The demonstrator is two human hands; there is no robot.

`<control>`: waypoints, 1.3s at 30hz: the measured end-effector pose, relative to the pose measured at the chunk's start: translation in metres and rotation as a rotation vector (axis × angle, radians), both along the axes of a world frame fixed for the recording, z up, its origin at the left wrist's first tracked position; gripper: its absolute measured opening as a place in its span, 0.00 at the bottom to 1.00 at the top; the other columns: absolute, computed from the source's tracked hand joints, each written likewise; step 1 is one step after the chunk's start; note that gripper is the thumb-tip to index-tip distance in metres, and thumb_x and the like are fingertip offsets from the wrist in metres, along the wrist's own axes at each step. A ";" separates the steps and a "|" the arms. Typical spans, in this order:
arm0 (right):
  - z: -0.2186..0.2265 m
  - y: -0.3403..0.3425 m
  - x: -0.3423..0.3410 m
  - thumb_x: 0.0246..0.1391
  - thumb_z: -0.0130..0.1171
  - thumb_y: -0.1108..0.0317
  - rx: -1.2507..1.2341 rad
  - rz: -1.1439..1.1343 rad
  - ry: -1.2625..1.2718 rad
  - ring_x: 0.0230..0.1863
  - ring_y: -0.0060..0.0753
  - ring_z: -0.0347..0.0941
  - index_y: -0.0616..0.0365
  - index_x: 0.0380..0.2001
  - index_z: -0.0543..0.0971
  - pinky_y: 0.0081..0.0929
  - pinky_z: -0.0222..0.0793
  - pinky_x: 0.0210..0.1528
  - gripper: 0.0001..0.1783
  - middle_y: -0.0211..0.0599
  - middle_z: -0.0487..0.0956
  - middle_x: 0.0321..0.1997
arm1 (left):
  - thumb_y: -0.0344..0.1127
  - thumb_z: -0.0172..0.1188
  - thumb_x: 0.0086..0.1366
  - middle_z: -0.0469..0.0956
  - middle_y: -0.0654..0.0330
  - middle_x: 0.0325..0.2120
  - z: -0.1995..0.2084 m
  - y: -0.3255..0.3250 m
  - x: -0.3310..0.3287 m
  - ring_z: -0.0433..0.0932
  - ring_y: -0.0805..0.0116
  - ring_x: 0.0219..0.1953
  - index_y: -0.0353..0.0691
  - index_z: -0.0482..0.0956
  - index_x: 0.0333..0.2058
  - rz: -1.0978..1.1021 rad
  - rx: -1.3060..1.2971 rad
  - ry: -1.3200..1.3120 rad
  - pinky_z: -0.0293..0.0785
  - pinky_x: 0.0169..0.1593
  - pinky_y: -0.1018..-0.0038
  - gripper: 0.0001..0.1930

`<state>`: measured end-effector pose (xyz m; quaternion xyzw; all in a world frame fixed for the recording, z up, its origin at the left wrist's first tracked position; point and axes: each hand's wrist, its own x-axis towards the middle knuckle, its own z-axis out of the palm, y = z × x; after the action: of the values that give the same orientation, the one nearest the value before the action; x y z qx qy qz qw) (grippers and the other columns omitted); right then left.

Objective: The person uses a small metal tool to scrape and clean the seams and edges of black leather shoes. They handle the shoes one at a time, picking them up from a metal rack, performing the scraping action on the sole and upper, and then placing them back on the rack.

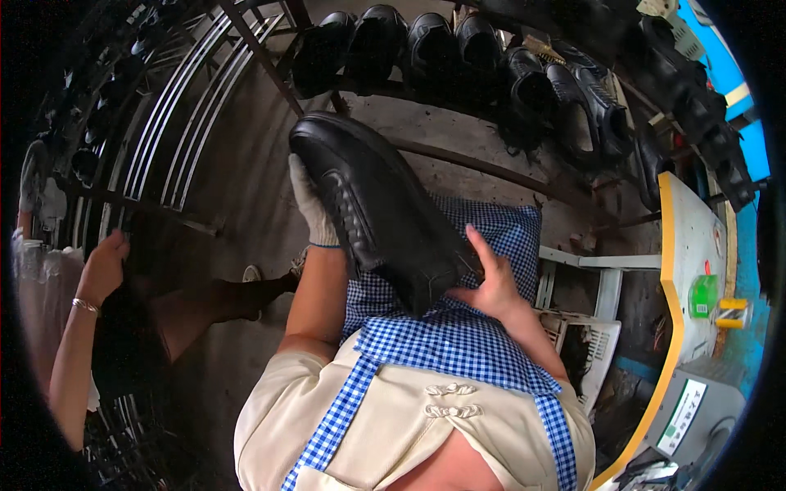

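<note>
A black leather shoe (pixel 385 204) with laces along its side is held tilted in front of my lap, toe up and to the left. My left hand (pixel 309 204), in a pale knit glove, grips it from the left near the toe; most of its fingers are hidden behind the shoe. Bare, my right hand (pixel 495 286) is beside the lower right end of the shoe. Its index finger points up and its thumb reaches toward the shoe, apart from the finger; whether it touches is unclear. Under the shoe lies my blue checked apron (pixel 458 340).
Several black shoes (pixel 430 45) line a dark metal rack ahead. At right stands a white table with a yellow edge (pixel 667 237), bearing a green container (pixel 702 295) and a grey machine (pixel 708 409). A white plastic crate (pixel 602 360) sits below. Another person's hand (pixel 102 266) is at left, beside metal racks (pixel 176 114).
</note>
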<state>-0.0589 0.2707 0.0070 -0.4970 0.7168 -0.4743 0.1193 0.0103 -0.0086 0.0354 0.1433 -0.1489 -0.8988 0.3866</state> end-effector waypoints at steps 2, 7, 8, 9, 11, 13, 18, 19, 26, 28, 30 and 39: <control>-0.002 0.000 0.005 0.34 0.79 0.62 -0.015 0.020 0.071 0.53 0.48 0.76 0.55 0.67 0.56 0.42 0.75 0.54 0.58 0.47 0.73 0.59 | 0.57 0.54 0.65 0.76 0.50 0.49 -0.015 0.000 -0.002 0.77 0.56 0.49 0.37 0.73 0.53 -0.061 0.045 0.063 0.77 0.53 0.59 0.29; 0.007 0.002 -0.010 0.33 0.79 0.64 -0.196 0.022 -0.226 0.60 0.44 0.70 0.56 0.67 0.56 0.38 0.71 0.57 0.58 0.49 0.64 0.66 | 0.52 0.54 0.66 0.78 0.53 0.47 -0.019 0.002 -0.004 0.77 0.58 0.49 0.38 0.74 0.52 -0.213 -0.016 -0.118 0.75 0.53 0.60 0.25; 0.010 0.003 -0.014 0.33 0.79 0.64 -0.266 -0.016 -0.330 0.61 0.42 0.69 0.56 0.67 0.56 0.37 0.70 0.58 0.59 0.48 0.64 0.66 | 0.50 0.53 0.67 0.77 0.52 0.48 -0.029 -0.002 -0.002 0.76 0.57 0.50 0.37 0.73 0.52 -0.268 -0.038 -0.162 0.73 0.55 0.60 0.24; 0.015 0.002 -0.021 0.33 0.79 0.65 -0.288 -0.044 -0.336 0.60 0.39 0.68 0.57 0.67 0.55 0.34 0.70 0.57 0.58 0.45 0.65 0.65 | 0.51 0.52 0.67 0.75 0.52 0.50 -0.039 0.000 0.004 0.75 0.57 0.50 0.37 0.72 0.53 -0.318 0.007 -0.191 0.73 0.54 0.61 0.25; 0.036 -0.003 -0.032 0.34 0.79 0.66 -0.335 -0.109 -0.341 0.59 0.33 0.68 0.57 0.67 0.55 0.28 0.69 0.55 0.58 0.40 0.66 0.63 | 0.51 0.52 0.68 0.75 0.52 0.52 -0.053 0.001 0.008 0.75 0.57 0.51 0.37 0.71 0.55 -0.423 -0.174 -0.338 0.76 0.49 0.62 0.26; 0.050 -0.006 -0.033 0.37 0.78 0.67 -0.337 -0.163 -0.520 0.53 0.26 0.69 0.59 0.66 0.55 0.21 0.69 0.51 0.55 0.36 0.68 0.56 | 0.52 0.51 0.68 0.75 0.52 0.52 -0.077 0.007 0.017 0.75 0.56 0.51 0.36 0.69 0.57 -0.494 -0.208 -0.406 0.77 0.45 0.63 0.28; 0.053 -0.009 -0.044 0.41 0.76 0.66 -0.374 -0.258 -0.575 0.51 0.25 0.71 0.61 0.64 0.57 0.19 0.69 0.49 0.50 0.36 0.71 0.53 | 0.55 0.51 0.67 0.74 0.51 0.52 -0.100 0.012 0.034 0.75 0.57 0.50 0.37 0.66 0.59 -0.697 -0.296 -0.448 0.79 0.39 0.64 0.31; 0.052 -0.010 -0.045 0.42 0.75 0.66 -0.380 -0.270 -0.552 0.50 0.24 0.71 0.61 0.64 0.57 0.19 0.69 0.49 0.50 0.36 0.72 0.52 | 0.56 0.51 0.67 0.75 0.52 0.50 -0.101 0.013 0.035 0.77 0.59 0.46 0.37 0.67 0.58 -0.707 -0.288 -0.454 0.78 0.37 0.67 0.31; 0.043 -0.006 -0.051 0.42 0.74 0.65 -0.318 -0.336 -0.536 0.48 0.24 0.69 0.61 0.62 0.59 0.22 0.68 0.50 0.47 0.35 0.71 0.50 | 0.61 0.48 0.66 0.81 0.57 0.43 -0.077 0.031 0.031 0.81 0.70 0.30 0.39 0.71 0.54 -0.687 -0.380 -0.566 0.74 0.24 0.81 0.31; 0.050 -0.005 -0.052 0.41 0.74 0.67 -0.334 -0.344 -0.495 0.48 0.24 0.69 0.60 0.62 0.59 0.22 0.67 0.50 0.47 0.35 0.71 0.50 | 0.60 0.49 0.66 0.79 0.56 0.46 -0.069 0.032 0.034 0.81 0.67 0.35 0.38 0.70 0.56 -0.737 -0.419 -0.537 0.75 0.26 0.79 0.32; 0.059 -0.005 -0.046 0.40 0.74 0.68 -0.488 -0.323 -0.618 0.48 0.25 0.69 0.59 0.62 0.60 0.23 0.67 0.50 0.47 0.34 0.71 0.49 | 0.59 0.50 0.65 0.77 0.54 0.49 -0.059 0.036 0.038 0.80 0.65 0.40 0.37 0.69 0.57 -0.776 -0.435 -0.541 0.76 0.31 0.76 0.32; 0.086 -0.002 -0.051 0.30 0.77 0.62 -0.295 -0.349 -0.102 0.48 0.35 0.72 0.58 0.57 0.65 0.30 0.68 0.52 0.47 0.39 0.73 0.48 | 0.46 0.61 0.61 0.72 0.52 0.52 0.017 0.057 0.015 0.71 0.60 0.55 0.29 0.69 0.55 -0.189 -1.333 -0.469 0.62 0.62 0.66 0.31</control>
<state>-0.1101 0.2689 0.0926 -0.3531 0.7077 -0.6119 -0.0023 0.0252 0.0479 0.0528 0.0524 -0.7576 -0.5919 0.2700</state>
